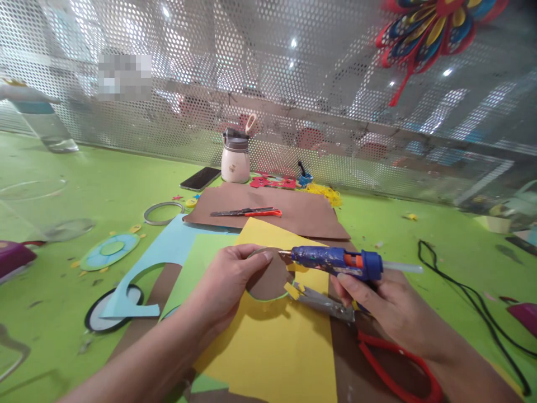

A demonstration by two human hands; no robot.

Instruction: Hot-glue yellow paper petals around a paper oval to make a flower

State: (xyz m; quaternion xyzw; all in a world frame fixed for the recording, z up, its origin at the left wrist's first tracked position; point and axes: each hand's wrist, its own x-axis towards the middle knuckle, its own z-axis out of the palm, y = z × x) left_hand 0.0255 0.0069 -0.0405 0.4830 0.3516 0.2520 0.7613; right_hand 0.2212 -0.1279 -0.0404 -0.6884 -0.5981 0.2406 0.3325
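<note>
Pinches the brown disc [269, 280] by its edge in the left hand [229, 275], likely to steady it above the yellow sheet [285, 347], and grips the glue gun [321, 257] in the right hand [388, 302], aiming its nozzle [286, 253] at the rim, presumably for precision, with scissors [329, 305] below and a cutter [251, 212] on brown card [304, 218] beyond.

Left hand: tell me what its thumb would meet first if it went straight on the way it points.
Probably the nozzle of the glue gun, just past the thumb of the left hand; relative depth is unclear.
</note>
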